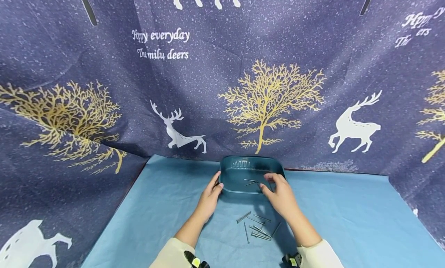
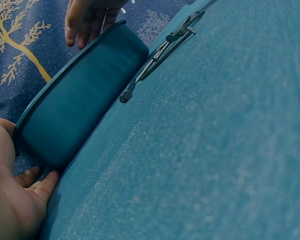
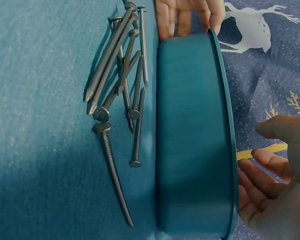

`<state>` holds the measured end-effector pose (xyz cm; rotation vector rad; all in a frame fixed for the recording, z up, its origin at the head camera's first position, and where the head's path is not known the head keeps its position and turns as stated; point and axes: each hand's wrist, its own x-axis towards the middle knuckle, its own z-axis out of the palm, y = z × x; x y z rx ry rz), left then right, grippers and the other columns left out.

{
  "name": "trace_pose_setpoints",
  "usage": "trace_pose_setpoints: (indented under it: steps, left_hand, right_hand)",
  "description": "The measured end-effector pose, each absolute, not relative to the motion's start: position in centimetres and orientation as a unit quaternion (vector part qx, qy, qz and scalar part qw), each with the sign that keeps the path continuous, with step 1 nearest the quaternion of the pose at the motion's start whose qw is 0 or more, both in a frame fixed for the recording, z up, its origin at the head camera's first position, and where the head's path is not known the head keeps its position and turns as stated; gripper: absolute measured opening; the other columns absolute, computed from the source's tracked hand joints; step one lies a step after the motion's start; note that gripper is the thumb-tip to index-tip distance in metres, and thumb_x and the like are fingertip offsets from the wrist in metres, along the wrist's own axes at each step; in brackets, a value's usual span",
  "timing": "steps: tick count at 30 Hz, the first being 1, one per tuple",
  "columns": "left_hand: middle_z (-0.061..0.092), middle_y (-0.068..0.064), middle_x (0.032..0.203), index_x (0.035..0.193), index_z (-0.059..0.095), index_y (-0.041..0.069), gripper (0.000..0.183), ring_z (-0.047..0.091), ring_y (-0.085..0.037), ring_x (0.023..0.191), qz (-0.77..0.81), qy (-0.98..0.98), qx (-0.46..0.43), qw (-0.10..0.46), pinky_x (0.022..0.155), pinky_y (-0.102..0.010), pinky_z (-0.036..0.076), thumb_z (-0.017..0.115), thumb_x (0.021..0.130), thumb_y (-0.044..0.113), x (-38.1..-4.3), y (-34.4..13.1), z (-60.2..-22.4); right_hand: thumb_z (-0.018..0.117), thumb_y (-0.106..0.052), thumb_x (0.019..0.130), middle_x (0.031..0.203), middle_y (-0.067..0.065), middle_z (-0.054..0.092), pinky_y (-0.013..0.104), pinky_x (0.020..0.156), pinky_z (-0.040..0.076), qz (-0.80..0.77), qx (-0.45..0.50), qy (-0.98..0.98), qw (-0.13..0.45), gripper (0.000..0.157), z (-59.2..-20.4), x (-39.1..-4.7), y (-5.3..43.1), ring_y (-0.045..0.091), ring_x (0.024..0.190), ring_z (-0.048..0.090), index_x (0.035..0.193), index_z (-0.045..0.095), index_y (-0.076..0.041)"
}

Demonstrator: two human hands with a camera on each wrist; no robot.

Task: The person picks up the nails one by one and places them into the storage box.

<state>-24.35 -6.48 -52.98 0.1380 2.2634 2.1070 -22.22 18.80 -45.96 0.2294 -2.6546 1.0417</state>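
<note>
A dark teal plastic container (image 1: 229, 190) stands at the back of the cloth-covered table. Two nails (image 1: 251, 180) show inside it. My left hand (image 1: 210, 194) holds its left end, thumb at the rim and fingers against the outer wall. Above the container's right part, my right hand (image 1: 279, 192) has thumb and fingers spread apart, with nothing seen between them. In front of the container lies a loose pile of steel nails (image 1: 259, 231), several of them crossing each other. The right wrist view shows the nails (image 3: 115, 65) close beside the container's front wall (image 3: 190, 125).
Light blue cloth (image 1: 167, 198) covers the table. Right behind the container hangs a dark blue curtain (image 1: 295, 40) printed with white deer and yellow trees. Dark bands (image 1: 291, 260) sit on both light sleeves (image 1: 320, 256).
</note>
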Motion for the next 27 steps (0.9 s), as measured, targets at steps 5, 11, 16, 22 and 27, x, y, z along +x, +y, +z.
trace_pose_setpoints:
  steps: [5,11,16,22,27]
  left_hand:
    - [0.025,-0.013,0.168,0.159,0.032,0.034,0.057,0.034,-0.031,0.151,0.678,0.734,0.046,0.021,0.120,-0.052,0.038,0.050,0.106,0.044,-24.33,-6.52,-52.94]
    - [0.025,-0.014,0.167,0.159,0.032,0.034,0.059,0.034,-0.032,0.152,0.676,0.736,0.044,0.020,0.120,-0.052,0.038,0.050,0.105,0.048,-24.23,-6.54,-52.80]
    - [0.025,-0.014,0.167,0.159,0.032,0.034,0.057,0.034,-0.032,0.151,0.675,0.736,0.044,0.021,0.120,-0.052,0.038,0.050,0.106,0.043,-24.24,-6.53,-52.91]
    - [0.028,-0.017,0.166,0.159,0.033,0.031,0.053,0.036,-0.033,0.150,0.671,0.740,0.042,0.012,0.118,-0.052,0.040,0.048,0.108,0.036,-24.18,-6.48,-52.85]
    - [0.027,-0.015,0.166,0.159,0.034,0.034,0.054,0.035,-0.032,0.151,0.672,0.739,0.038,0.019,0.119,-0.052,0.040,0.049,0.107,0.039,-24.17,-6.52,-52.85]
  right_hand:
    - [0.073,-0.020,0.094,0.116,0.013,0.066,0.047,0.088,0.053,0.360,0.085,-0.917,0.151,0.033,-46.12,-22.14,18.93,0.030,0.110,0.064,0.121,0.066,-0.004]
    - [0.072,-0.020,0.095,0.117,0.011,0.065,0.042,0.085,0.054,0.363,0.084,-0.918,0.137,0.030,-46.20,-21.99,19.15,0.028,0.110,0.064,0.121,0.066,-0.008]
    - [0.073,-0.018,0.094,0.117,0.010,0.064,0.045,0.087,0.057,0.370,0.086,-0.916,0.130,0.029,-46.26,-21.86,19.24,0.027,0.109,0.064,0.121,0.066,-0.008]
    - [0.073,-0.018,0.094,0.115,0.010,0.065,0.046,0.087,0.058,0.371,0.093,-0.915,0.132,0.028,-46.15,-21.58,19.38,0.027,0.107,0.065,0.119,0.067,-0.008]
    - [0.073,-0.017,0.094,0.116,0.011,0.065,0.047,0.089,0.058,0.373,0.094,-0.915,0.122,0.027,-46.14,-21.35,19.50,0.029,0.108,0.064,0.119,0.067,-0.009]
